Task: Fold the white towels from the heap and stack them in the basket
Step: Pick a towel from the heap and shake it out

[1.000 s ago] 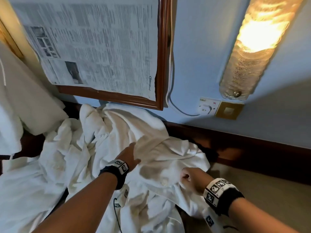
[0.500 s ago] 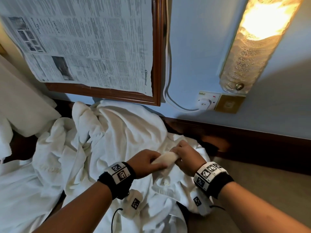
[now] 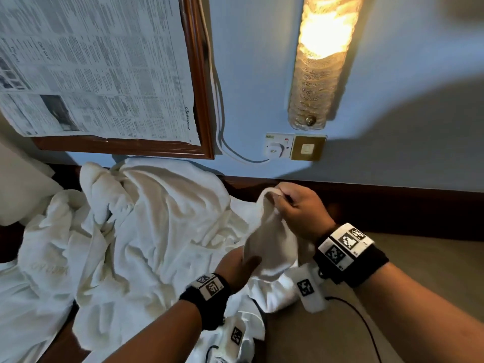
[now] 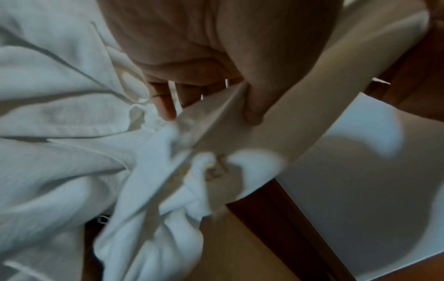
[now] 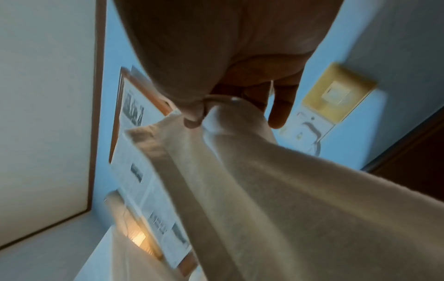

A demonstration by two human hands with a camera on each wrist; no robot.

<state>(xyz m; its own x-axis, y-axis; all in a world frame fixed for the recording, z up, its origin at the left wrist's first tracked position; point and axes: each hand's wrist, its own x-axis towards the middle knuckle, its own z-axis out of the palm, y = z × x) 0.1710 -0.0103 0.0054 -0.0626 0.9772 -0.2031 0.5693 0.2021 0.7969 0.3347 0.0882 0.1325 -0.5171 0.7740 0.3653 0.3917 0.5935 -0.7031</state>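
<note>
Item, early stage: I am seeing right hand (image 3: 301, 209) pinching and left hand (image 3: 237, 268) gripping one towel (image 3: 272, 242), lifting at 3 o'clock of the heap (image 3: 146, 231); nothing folded, no basket showing

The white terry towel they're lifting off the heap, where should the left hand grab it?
The white terry towel hangs from the right hand at one corner. The left hand should pinch the free edge hanging below, coming from underneath.
</note>
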